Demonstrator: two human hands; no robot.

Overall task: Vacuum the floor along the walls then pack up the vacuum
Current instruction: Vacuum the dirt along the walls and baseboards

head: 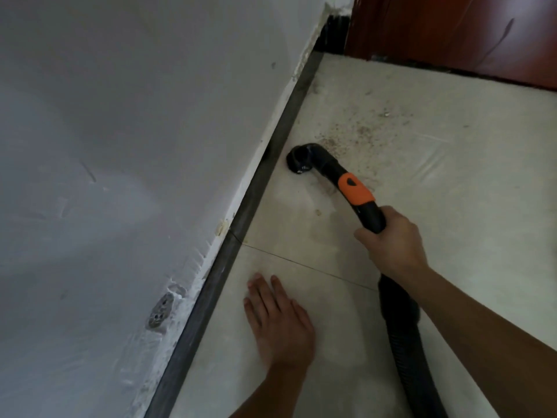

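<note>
Beside the dark skirting (256, 194), at twelve o'clock, the nozzle (298, 159) of the vacuum hose (398, 321) rests on the floor (452, 206), grit (355, 134) at its two o'clock. The right hand (391, 245) wraps its fingers (363, 236) round the hose below its orange collar (355, 190); the left hand (278, 324) lies flat at six o'clock, fingers released.

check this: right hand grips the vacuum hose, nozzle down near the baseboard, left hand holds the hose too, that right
Only the left hand is wrong: the head view shows it flat on the floor, holding nothing. The right hand does grip the vacuum hose, nozzle down near the baseboard.
</note>
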